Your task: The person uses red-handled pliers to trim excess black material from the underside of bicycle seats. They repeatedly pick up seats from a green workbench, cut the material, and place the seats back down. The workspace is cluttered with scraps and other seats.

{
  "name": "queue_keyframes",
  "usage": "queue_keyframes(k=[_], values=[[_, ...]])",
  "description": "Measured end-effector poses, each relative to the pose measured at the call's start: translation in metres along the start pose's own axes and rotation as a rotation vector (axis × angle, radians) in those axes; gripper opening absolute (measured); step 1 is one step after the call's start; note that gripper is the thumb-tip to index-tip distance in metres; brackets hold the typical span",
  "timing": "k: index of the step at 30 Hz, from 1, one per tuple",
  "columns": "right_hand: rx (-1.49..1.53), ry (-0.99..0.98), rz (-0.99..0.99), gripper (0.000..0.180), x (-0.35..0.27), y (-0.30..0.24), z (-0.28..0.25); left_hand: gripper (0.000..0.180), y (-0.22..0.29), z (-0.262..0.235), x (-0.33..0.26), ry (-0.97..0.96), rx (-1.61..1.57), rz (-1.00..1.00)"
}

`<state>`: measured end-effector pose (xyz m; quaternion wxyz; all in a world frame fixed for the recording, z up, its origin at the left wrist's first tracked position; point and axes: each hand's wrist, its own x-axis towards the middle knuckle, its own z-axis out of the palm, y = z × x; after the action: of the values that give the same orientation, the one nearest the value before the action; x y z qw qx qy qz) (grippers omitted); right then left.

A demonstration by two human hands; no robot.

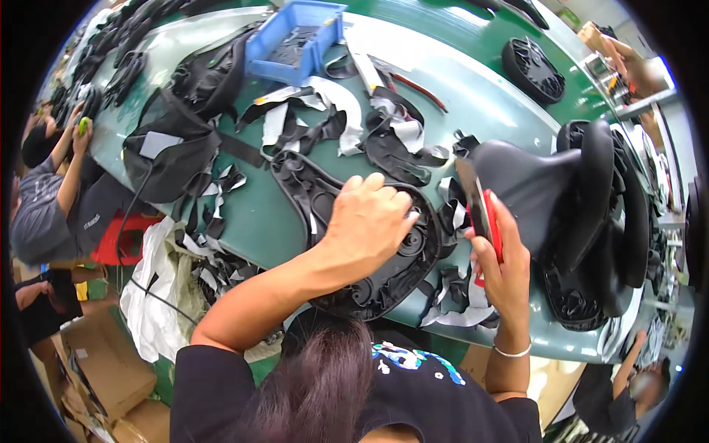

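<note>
A black bicycle saddle [317, 199] lies upside down on the green table [258, 221], its ribbed plastic underside facing up. My left hand [369, 218] rests on its middle, fingers curled over the shell. My right hand [502, 255] is just right of the saddle and holds a red-handled knife [480, 207] with its broad blade pointing up. Black and grey trimmed strips of cover material [458, 295] lie around the saddle.
A stack of finished black saddles [583, 199] stands to the right. A blue bin [295, 40] and more cut scraps [332, 118] lie at the back, black covers [177, 140] to the left. Other people work at the left [52, 192] and right edges. Cardboard boxes [103, 362] sit below.
</note>
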<state>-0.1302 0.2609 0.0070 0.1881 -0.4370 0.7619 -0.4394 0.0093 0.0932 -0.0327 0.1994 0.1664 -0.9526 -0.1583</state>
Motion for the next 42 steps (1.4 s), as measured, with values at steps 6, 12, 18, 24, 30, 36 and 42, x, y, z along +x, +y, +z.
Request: queue_keyframes(k=[6, 12, 18, 24, 30, 36, 42], values=[[-0.5, -0.205, -0.382, 0.059, 0.001, 0.002, -0.017, 0.036, -0.006, -0.017, -0.001, -0.198, -0.363, -0.057], [-0.753, -0.33, -0.388, 0.056, 0.001, -0.01, -0.011, 0.036, -0.013, -0.026, -0.002, -0.207, -0.693, -0.228], [-0.6, -0.122, -0.058, 0.059, -0.08, -0.012, 0.015, 0.026, -0.025, -0.027, -0.005, 0.139, -1.684, -0.629], [-0.519, -0.143, -0.081, 0.054, -0.051, -0.006, 0.005, 0.015, -0.004, -0.03, 0.008, 0.155, -0.538, -0.128], [-0.349, -0.055, -0.208, 0.052, -0.04, 0.003, 0.001, 0.019, 0.002, -0.013, 0.017, -0.083, -0.216, 0.061], [-0.628, -0.116, -0.096, 0.057, -0.053, -0.008, 0.014, 0.025, -0.008, -0.014, 0.029, -0.355, -0.633, -0.174], [-0.711, -0.116, -0.002, 0.06, -0.054, -0.023, 0.02, 0.022, 0.007, -0.028, 0.03, -0.158, -1.373, -0.637]])
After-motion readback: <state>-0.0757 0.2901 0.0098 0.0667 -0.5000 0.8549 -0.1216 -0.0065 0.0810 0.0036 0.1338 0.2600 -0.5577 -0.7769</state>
